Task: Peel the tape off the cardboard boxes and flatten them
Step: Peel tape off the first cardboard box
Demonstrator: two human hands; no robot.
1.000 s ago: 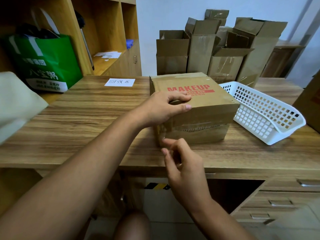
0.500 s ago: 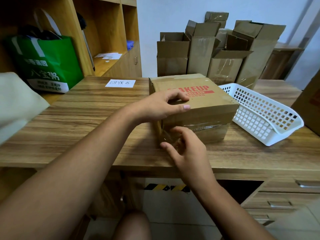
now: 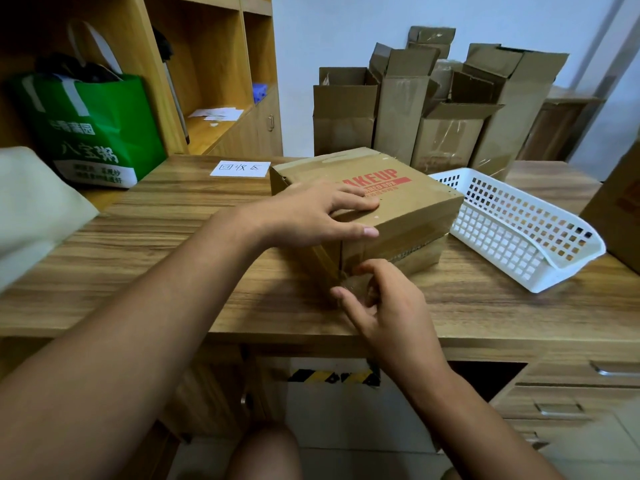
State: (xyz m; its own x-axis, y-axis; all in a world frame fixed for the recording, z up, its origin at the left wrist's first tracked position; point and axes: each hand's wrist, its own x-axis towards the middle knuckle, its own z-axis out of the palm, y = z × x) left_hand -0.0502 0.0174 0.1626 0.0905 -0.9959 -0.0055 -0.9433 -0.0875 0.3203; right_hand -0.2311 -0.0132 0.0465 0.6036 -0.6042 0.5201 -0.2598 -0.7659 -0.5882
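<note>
While the green bag (image 3: 93, 133) and the paper label (image 3: 240, 168) sit off to my left on the desk (image 3: 173, 254), my left hand (image 3: 311, 216) lies flat on the box (image 3: 415, 206). Its fingers are straight across the printed lid and its thumb runs along the front face, so the box should not slide when I pull. The box stands on the desk straight ahead of me, its lid closed and sealed. At its near lower corner my right hand (image 3: 388, 306) pinches a loose end of the clear tape (image 3: 356, 284) between thumb and forefinger, low down, I judge, to strip it upward. Just beside the box waits the white basket (image 3: 502, 244), perhaps for scraps.
</note>
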